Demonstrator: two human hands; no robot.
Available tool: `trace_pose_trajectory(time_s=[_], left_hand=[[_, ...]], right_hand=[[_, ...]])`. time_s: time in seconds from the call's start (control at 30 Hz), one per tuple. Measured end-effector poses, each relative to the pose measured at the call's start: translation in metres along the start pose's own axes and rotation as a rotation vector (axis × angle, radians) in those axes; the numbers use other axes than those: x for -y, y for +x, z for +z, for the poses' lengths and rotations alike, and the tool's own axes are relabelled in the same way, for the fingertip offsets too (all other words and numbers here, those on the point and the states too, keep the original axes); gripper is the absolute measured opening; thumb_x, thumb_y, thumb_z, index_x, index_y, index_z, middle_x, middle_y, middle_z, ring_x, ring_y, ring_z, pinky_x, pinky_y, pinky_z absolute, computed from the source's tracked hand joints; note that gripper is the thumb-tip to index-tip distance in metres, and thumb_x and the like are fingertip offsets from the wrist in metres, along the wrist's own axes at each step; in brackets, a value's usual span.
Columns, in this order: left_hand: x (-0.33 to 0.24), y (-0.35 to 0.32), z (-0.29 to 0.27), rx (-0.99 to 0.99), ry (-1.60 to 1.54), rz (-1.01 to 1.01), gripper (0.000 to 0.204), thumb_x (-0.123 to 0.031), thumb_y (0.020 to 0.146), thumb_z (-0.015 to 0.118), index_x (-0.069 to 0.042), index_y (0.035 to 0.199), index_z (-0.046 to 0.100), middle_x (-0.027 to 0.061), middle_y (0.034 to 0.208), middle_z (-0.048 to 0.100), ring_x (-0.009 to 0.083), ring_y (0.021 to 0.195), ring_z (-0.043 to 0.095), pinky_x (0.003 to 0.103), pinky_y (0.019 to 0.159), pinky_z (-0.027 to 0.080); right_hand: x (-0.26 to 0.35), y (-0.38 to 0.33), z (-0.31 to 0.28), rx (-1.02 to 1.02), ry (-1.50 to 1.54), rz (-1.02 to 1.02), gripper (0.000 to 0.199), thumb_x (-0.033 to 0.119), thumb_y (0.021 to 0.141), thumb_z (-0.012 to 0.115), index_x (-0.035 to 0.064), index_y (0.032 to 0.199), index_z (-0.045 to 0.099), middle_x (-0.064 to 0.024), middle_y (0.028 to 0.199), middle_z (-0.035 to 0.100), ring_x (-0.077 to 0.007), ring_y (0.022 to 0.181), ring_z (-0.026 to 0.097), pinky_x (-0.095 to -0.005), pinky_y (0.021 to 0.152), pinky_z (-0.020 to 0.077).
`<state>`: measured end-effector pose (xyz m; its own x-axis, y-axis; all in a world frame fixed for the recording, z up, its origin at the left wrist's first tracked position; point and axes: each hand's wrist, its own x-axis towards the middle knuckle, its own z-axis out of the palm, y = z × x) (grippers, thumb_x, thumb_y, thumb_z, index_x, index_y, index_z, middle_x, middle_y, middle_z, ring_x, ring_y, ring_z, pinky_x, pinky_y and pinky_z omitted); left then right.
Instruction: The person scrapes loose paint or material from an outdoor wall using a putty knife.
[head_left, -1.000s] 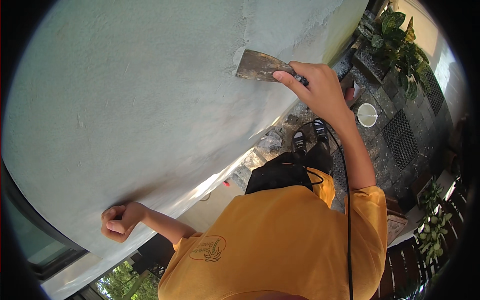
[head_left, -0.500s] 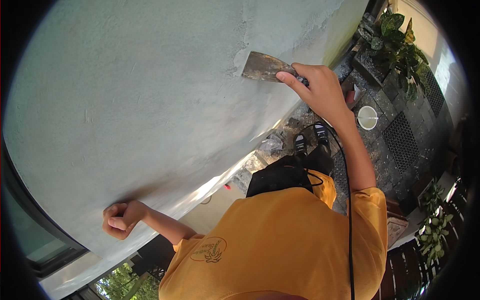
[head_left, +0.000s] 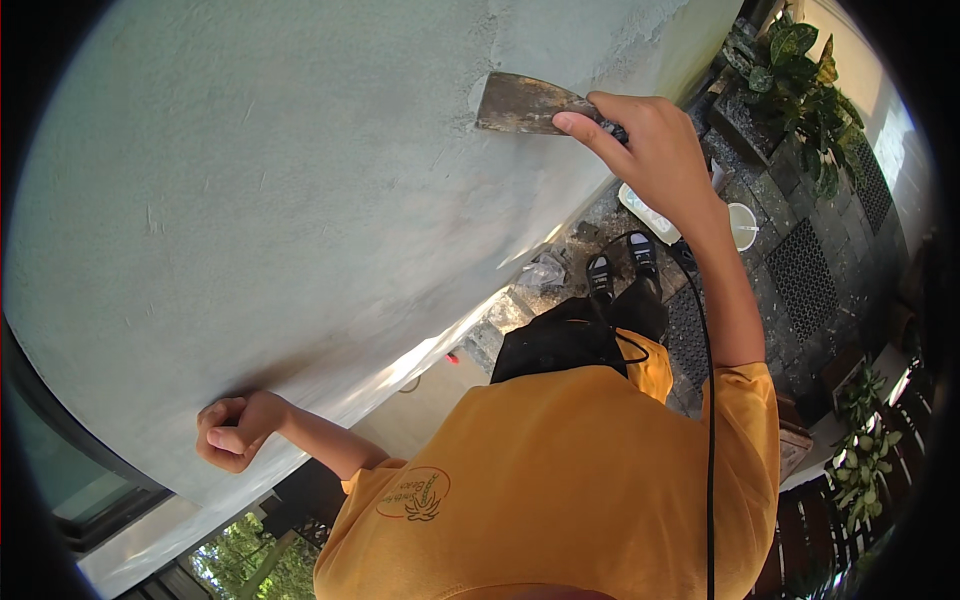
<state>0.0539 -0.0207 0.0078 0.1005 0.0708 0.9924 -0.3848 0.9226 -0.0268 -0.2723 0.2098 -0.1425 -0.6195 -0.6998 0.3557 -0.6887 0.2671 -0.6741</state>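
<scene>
My right hand (head_left: pixel 650 145) grips a putty knife (head_left: pixel 530 105) by its handle, thumb along the near side. Its wide, stained metal blade lies against the pale painted wall (head_left: pixel 300 200), beside a rough, uneven strip in the coating. Most of the handle is hidden by my fingers. Low on the left, my left hand (head_left: pixel 238 430) is closed in a fist close to the wall, and nothing shows in it. Whether its knuckles touch the surface I cannot tell.
Below stand a white bucket (head_left: pixel 741 227) and a pale tray (head_left: pixel 648 212), partly behind my right forearm. A leafy plant (head_left: pixel 800 80) grows at the upper right. A dark-framed window (head_left: pixel 70 450) borders the wall at left. A black cable (head_left: pixel 710 420) hangs over my right side.
My right hand has slid the putty knife a little farther up along the wall, blade still against it. The pale tray now shows beside my wrist. My left fist is almost where it was.
</scene>
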Motion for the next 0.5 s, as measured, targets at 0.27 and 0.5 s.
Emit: trace_pose_trajectory(time_s=[0.27,0.5], left_hand=[[0.0,0.006,0.0,0.028,0.063,0.078,0.032,-0.023,0.084,0.048,-0.005,0.058,0.044,0.0012,0.043,0.036,0.009,0.034,0.03,0.022,0.035,0.023],[0.002,0.006,0.001,0.051,0.085,0.154,0.033,-0.025,0.085,0.048,-0.005,0.058,0.044,0.0,0.043,0.036,0.0087,0.034,0.03,0.022,0.035,0.023]], right_hand=[[0.001,-0.001,-0.004,-0.064,-0.027,-0.023,0.051,0.051,0.091,0.057,0.0042,0.071,0.061,-0.0123,0.056,0.052,-0.0335,0.054,0.053,-0.0404,0.051,0.0405],[-0.001,-0.003,-0.001,-0.083,-0.02,-0.066,0.05,0.051,0.09,0.058,0.0044,0.072,0.062,-0.0123,0.056,0.052,-0.0336,0.053,0.052,-0.0407,0.051,0.04]])
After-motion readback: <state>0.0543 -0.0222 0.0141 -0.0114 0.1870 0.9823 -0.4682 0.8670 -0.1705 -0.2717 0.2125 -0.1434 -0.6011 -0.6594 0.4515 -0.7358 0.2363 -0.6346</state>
